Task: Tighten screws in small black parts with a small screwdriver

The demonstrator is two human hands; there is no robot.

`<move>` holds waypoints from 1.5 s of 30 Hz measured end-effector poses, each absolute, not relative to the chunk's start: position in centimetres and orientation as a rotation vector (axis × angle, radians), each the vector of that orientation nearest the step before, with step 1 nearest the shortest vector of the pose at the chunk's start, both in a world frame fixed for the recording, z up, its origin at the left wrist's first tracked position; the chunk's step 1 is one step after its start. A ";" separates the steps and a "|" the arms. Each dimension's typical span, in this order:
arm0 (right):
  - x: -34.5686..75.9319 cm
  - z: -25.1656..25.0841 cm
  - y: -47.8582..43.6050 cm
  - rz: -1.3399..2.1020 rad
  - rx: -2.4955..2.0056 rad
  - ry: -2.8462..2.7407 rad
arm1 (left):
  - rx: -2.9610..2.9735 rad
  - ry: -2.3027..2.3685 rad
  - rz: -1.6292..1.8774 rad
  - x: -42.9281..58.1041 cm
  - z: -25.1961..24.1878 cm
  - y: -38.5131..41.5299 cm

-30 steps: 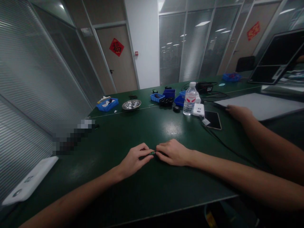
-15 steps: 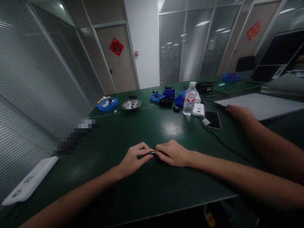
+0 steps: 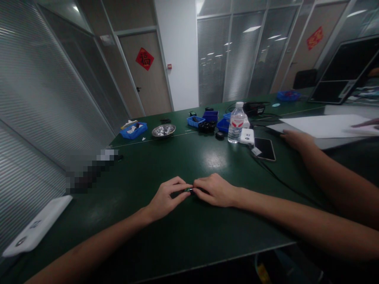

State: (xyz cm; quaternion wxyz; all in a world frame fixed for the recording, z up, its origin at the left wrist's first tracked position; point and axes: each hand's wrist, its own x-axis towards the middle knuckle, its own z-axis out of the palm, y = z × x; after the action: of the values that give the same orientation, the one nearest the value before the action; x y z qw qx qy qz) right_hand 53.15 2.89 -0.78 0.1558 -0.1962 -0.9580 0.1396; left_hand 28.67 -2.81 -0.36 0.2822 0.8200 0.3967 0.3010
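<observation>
Over the dark green table (image 3: pixel 142 169), my left hand (image 3: pixel 166 197) pinches a small green piece with a silvery end (image 3: pixel 188 189) between thumb and fingers. It is too small for me to tell its exact kind; it looks like a tiny circuit board. From the other side, my right hand (image 3: pixel 213 190) is closed, thumb and fingertips gathered at the silvery end. Both hands meet close to the table top, and the fingers partly hide the piece.
Beyond my hands stand a metal bowl (image 3: pixel 163 131), blue trays (image 3: pixel 134 131), a water bottle (image 3: pixel 236 123), a white device (image 3: pixel 246 136) and a phone (image 3: pixel 265 149). At right, another person's hand (image 3: pixel 297 140) rests by a white sheet (image 3: pixel 319 125). A white case (image 3: pixel 38 225) lies left.
A white sheet has come over the grey flat surface at right, and another person's hand shows at the right edge. My hands stay almost in place around the small piece.
</observation>
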 end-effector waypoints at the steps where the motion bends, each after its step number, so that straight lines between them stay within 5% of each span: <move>1: 53.1 -0.9 2.9 0.385 -0.558 -2.745 | 2.192 1.061 0.812 28.7 -0.4 -2.8; 21: 53.3 -1.2 3.3 0.113 -0.561 -2.825 | 2.017 1.139 0.781 28.4 -1.2 -1.9; 45: 53.7 -1.3 4.8 0.259 -0.818 -2.696 | 2.269 1.364 0.735 28.9 -1.2 -2.8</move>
State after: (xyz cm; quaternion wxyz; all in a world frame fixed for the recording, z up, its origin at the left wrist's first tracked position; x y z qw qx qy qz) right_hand 53.69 4.83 -1.32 0.1557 -0.2856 -0.9413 0.0903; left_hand 28.86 -2.82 -1.15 0.1955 0.8099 0.4869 0.2624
